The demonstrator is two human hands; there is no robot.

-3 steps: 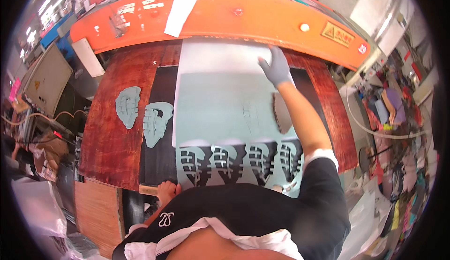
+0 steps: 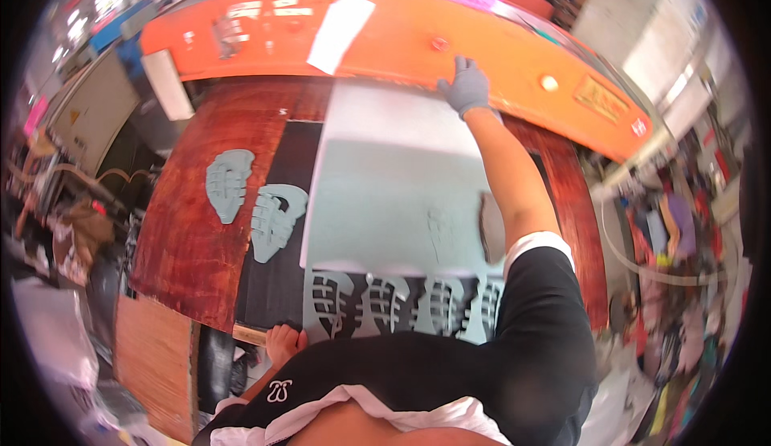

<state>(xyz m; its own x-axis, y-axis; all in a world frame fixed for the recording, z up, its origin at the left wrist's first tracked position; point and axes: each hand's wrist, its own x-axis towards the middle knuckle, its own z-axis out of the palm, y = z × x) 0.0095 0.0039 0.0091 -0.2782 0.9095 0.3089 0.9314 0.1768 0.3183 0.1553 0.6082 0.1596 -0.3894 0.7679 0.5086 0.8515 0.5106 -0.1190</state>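
- At the left of the red-brown table point(image 2: 177, 229) lies one slotted, sole-shaped cut-out point(image 2: 229, 187); a second slotted cut-out point(image 2: 271, 229) lies just to its right, mostly on the black mat point(image 2: 269, 301).
- Your bare left hand point(image 2: 284, 344) rests at the near table edge; you show nothing held, though its grip can't be told.
- The pale sheet point(image 2: 385, 213) lies flat mid-table, with a pale green cut-through strip point(image 2: 475, 321) along its near side.
- Your gloved right hand point(image 2: 466, 88), fingers extended and thumb apart, holds nothing visible; it overlaps the orange beam point(image 2: 385, 36), near the red button point(image 2: 439, 44). Contact can't be told.
- The step in hand looks like a reach to the beam; any next handling would call for keeping your sheet flat and minding the curved grey-brown piece point(image 2: 494, 233) at its right.
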